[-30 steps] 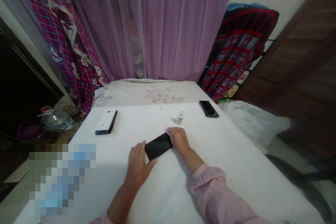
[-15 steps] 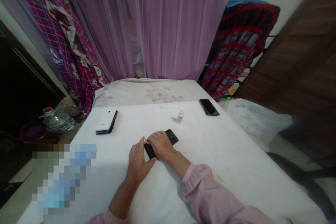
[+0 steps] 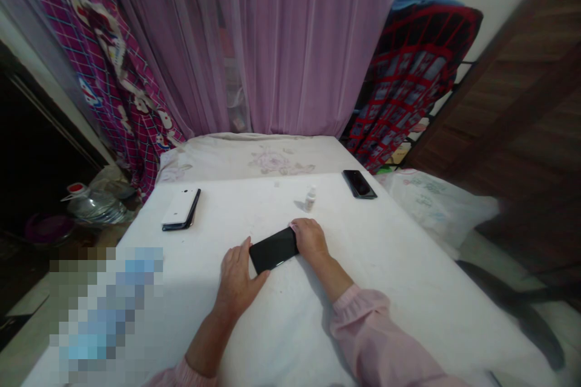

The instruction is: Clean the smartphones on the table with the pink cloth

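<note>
A black smartphone point(image 3: 273, 250) lies screen up and slightly slanted on the white-covered table. My left hand point(image 3: 238, 275) grips its left end, with the thumb along the near edge and the fingers at the far corner. Over the phone's right end rests my right hand point(image 3: 311, 240), its fingers curled together. Something small and pale shows at those fingertips, too little of it to name. A small white bottle point(image 3: 310, 199) stands upright just beyond the right hand.
Stacked phones, a white one on top point(image 3: 180, 207), lie at the left. Other dark phones point(image 3: 359, 184) are stacked at the far right. A blurred-out bluish patch point(image 3: 113, 308) covers the near left. Purple curtains point(image 3: 290, 42) hang behind the table point(image 3: 408, 290).
My right hand has slid from the phone's middle to its right end, uncovering the screen. My left hand keeps its hold, and the phone stays in place.
</note>
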`<action>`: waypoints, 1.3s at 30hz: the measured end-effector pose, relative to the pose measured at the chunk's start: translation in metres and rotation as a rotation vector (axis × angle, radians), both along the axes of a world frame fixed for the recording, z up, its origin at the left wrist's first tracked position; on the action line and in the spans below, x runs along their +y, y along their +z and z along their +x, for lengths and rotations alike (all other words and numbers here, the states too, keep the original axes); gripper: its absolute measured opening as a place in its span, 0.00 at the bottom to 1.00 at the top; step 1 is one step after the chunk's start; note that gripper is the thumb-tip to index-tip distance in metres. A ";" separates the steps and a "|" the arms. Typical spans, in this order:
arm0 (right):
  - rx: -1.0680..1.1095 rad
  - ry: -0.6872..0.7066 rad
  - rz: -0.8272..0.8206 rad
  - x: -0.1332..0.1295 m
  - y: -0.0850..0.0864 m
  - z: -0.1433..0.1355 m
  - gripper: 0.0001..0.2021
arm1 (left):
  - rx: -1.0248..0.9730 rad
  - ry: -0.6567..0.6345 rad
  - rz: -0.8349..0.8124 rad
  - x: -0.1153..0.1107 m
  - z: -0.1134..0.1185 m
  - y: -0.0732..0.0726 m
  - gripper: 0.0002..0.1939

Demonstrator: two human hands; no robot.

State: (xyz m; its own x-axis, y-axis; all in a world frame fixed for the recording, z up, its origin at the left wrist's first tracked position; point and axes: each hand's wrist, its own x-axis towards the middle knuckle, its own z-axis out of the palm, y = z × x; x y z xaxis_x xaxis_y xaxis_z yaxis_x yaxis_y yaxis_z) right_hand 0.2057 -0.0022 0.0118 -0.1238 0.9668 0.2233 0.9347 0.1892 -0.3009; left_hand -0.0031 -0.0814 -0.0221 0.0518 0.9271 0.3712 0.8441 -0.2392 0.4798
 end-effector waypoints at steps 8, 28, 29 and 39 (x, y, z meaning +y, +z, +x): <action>0.020 -0.081 -0.030 -0.026 0.001 0.011 0.13 | 0.033 0.023 0.006 -0.002 0.003 0.003 0.35; 0.536 -0.123 -0.079 0.009 -0.008 0.013 0.11 | -0.027 -0.027 -0.010 -0.001 0.006 0.006 0.34; 0.652 -0.121 -0.088 0.011 -0.011 0.016 0.11 | -0.053 -0.032 -0.012 -0.001 0.008 0.008 0.34; 1.138 -0.060 -0.030 -0.001 -0.016 0.028 0.17 | -0.134 -0.086 -0.072 -0.008 0.025 0.021 0.35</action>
